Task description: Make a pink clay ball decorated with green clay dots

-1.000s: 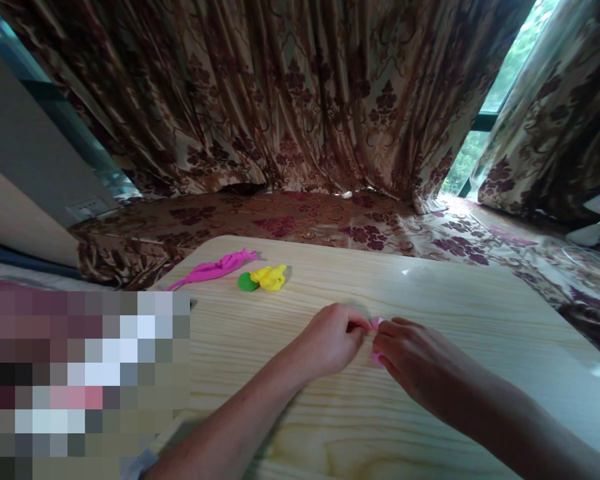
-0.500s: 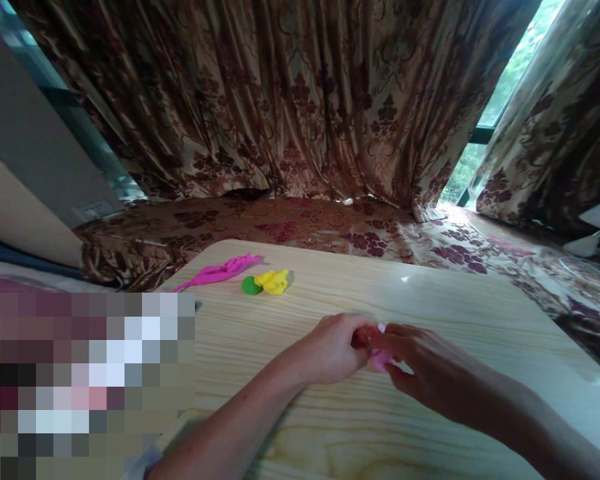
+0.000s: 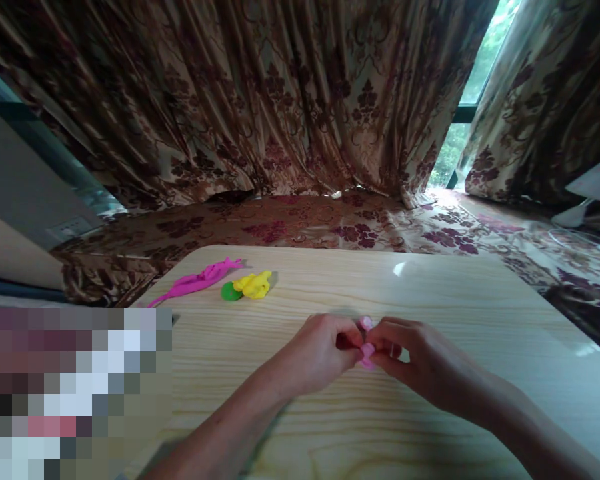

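Note:
Both of my hands meet over the middle of a light wooden table (image 3: pixel 430 287). Between their fingertips is a small light pink balloon (image 3: pixel 367 347), pinched from both sides. My left hand (image 3: pixel 325 353) has its fingers curled on the balloon's left part. On the other side, my right hand (image 3: pixel 415 357) grips the balloon's right part, fingers bent. Most of the balloon is hidden by the fingers.
At the table's far left lie a long magenta balloon (image 3: pixel 195 281), a green balloon (image 3: pixel 230 292) and a yellow balloon (image 3: pixel 253 285). Patterned brown curtains (image 3: pixel 280 100) hang behind, their cloth spread below. A blurred patch covers the lower left.
The hands have stayed together on the pink balloon, shifting slightly; the right hand's fingers have curled more around it. The camera has moved a little, so the scene sits further left.

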Motion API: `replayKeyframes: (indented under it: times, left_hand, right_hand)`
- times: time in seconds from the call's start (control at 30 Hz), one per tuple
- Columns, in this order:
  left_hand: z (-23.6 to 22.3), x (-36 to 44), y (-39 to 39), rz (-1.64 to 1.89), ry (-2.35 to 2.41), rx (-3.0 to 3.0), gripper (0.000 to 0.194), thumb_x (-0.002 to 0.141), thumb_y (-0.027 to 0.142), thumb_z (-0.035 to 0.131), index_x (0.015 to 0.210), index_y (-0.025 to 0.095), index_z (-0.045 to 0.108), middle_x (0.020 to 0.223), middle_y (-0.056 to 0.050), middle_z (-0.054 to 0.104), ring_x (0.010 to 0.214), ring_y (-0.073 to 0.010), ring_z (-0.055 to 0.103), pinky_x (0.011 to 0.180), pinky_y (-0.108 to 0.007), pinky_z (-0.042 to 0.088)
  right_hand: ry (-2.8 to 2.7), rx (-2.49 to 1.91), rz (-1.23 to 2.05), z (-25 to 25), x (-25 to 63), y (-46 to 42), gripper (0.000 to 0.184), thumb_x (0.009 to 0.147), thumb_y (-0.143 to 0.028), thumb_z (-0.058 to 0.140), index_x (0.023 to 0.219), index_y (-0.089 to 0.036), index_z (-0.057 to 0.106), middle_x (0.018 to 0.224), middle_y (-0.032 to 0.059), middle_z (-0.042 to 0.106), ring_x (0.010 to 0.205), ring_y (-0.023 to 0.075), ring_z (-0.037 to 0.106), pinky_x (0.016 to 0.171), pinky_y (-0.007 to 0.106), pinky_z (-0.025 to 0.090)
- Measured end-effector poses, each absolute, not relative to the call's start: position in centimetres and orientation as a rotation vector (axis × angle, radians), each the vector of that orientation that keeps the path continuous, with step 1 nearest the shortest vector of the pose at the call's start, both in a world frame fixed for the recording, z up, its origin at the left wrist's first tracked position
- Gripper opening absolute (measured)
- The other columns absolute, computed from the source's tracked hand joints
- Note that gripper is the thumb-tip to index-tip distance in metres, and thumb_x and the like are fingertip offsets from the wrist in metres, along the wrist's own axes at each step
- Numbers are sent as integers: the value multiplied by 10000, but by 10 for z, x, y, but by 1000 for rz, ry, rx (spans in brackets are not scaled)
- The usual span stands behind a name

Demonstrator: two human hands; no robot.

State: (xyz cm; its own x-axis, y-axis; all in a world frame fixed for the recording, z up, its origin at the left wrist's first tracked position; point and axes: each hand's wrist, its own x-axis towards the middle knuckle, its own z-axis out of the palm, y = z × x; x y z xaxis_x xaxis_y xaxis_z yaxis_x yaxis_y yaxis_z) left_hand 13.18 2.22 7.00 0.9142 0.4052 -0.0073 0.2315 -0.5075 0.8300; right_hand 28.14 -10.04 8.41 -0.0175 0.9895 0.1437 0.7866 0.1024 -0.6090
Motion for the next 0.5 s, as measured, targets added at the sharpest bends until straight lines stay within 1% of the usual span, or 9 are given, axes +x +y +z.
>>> replayKeyframes:
  times: [0.1,0.17,0.23,0.33,0.4,0.5]
  left_hand:
    - [69,133,22,238,466,2123,239,809,359,530,775,172,674,708,-10,645,660,-136,550,593,-228,352]
    - [70,133,22,238,464,2115,238,810,353,531,774,164,670,704,-12,641,658,-134,545,588,-225,347]
    - [73,132,21,219,438,2109,203,809,313,532,787,165,669,714,-9,637,663,-129,540,586,-220,342]
    - [78,131,18,185,387,2119,158,809,258,522,826,187,662,753,5,630,675,-119,533,589,-214,339]
    - [79,132,15,227,402,2154,120,792,259,548,814,194,646,762,11,616,679,-116,519,596,-214,338]
    - [78,135,11,304,459,2226,82,767,271,587,763,196,621,746,13,588,697,-123,501,618,-220,339]
  right_hand:
    - [-1865,-1747,419,83,280,-100,85,858,-158,541,781,-179,570,739,-10,574,628,110,511,567,230,362]
    - [-1852,-1757,394,83,279,-100,69,844,-147,555,782,-173,570,736,-9,578,624,111,508,565,230,354]
    - [-1830,-1755,453,86,280,-100,58,839,-150,561,795,-177,586,742,-13,592,633,111,517,573,228,358]
    - [-1802,-1739,598,91,285,-103,135,865,-125,504,814,-192,610,743,-25,612,650,109,532,580,219,364]
    - [-1781,-1741,640,93,288,-104,178,869,-101,476,822,-194,620,740,-28,622,661,109,540,581,215,364]
    - [-1759,-1754,659,94,291,-105,186,867,-101,476,823,-194,632,733,-30,627,661,108,545,578,212,363]
